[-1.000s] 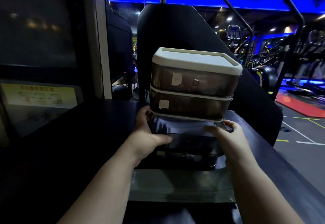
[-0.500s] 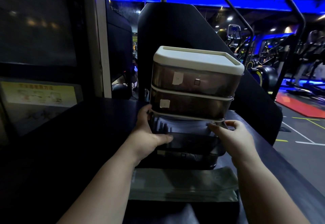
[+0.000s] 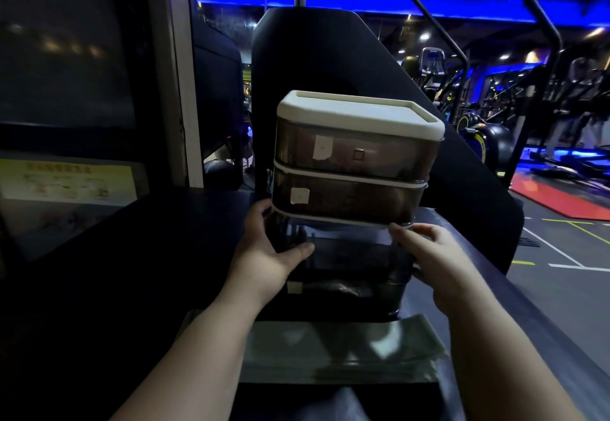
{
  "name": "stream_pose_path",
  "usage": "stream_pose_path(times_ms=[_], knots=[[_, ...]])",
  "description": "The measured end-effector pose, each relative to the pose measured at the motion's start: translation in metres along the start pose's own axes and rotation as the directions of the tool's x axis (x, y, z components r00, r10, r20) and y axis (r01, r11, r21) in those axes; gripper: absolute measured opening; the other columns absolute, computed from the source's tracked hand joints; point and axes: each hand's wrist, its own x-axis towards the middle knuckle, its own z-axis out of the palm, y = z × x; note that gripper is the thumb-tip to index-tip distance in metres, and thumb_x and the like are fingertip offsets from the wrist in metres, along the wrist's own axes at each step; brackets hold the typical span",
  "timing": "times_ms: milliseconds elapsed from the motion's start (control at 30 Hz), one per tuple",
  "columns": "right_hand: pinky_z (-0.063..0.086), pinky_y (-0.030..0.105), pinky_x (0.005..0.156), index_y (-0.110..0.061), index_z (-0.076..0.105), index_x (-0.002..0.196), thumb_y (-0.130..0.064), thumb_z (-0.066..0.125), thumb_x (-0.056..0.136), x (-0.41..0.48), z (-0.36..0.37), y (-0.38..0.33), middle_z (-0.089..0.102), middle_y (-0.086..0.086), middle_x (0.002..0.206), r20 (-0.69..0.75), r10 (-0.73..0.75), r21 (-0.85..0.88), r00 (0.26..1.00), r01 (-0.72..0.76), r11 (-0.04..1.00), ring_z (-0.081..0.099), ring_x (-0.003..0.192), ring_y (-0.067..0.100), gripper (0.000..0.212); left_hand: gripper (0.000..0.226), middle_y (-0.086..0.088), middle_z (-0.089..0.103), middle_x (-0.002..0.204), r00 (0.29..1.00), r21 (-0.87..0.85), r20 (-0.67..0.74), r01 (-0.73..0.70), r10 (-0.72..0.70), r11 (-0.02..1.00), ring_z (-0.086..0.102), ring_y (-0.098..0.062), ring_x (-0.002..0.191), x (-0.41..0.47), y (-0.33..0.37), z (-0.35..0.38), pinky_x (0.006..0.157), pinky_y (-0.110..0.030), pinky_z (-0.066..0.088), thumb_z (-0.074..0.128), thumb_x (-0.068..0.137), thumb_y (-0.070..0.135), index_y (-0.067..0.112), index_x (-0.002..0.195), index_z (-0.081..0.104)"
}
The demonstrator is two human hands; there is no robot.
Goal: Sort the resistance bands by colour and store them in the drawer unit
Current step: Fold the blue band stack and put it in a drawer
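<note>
A drawer unit point(image 3: 356, 113) with a white top and smoked drawers stands on a dark padded surface. Its two upper drawers are closed and carry paper labels. The third drawer point(image 3: 356, 255) sticks out toward me. My left hand point(image 3: 264, 255) grips its left side, thumb across the front. My right hand point(image 3: 435, 255) grips its right side, thumb on the rim. What lies inside that drawer is too dark to tell. A flat stack of grey-green resistance bands point(image 3: 336, 348) lies in front of the unit, between my forearms.
The dark bench surface point(image 3: 148, 272) spreads to the left. A tall black pad point(image 3: 313, 57) rises right behind the unit. A yellow poster point(image 3: 66, 183) hangs at the left. Gym machines point(image 3: 488, 136) and a red mat point(image 3: 561, 199) are on the floor to the right.
Both hands stay on the third drawer, which has slid a little inward. The pale band seen inside it a second ago no longer shows.
</note>
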Motion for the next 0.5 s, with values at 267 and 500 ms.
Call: stream_pose_path(times_ms=[267,500], knots=[[0.046,0.03,0.085,-0.027,0.039,0.142,-0.036,0.091,0.05,0.002,-0.028,0.015,0.053,-0.002,0.136,0.174,0.062,-0.115,0.983,-0.042,0.992,0.053,0.122,0.015,0.106,0.077,0.013,0.044,0.112,0.992,0.082,-0.039,0.119,-0.116,0.99,0.044,-0.007,0.103,0.0,0.002,0.002,0.085,-0.02,0.034,0.076,0.079,0.028,0.021,0.142,0.033],[0.05,0.044,0.095,-0.036,0.053,0.126,-0.038,0.092,0.04,-0.003,-0.02,0.015,0.071,-0.003,0.113,0.26,-0.022,0.048,0.965,0.009,0.999,0.063,0.112,0.017,0.094,0.083,0.007,0.05,0.131,0.965,0.012,0.159,0.212,-0.211,0.977,0.046,-0.015,0.121,0.007,-0.009,-0.003,0.102,-0.03,0.037,0.069,0.086,0.021,0.034,0.149,0.017]])
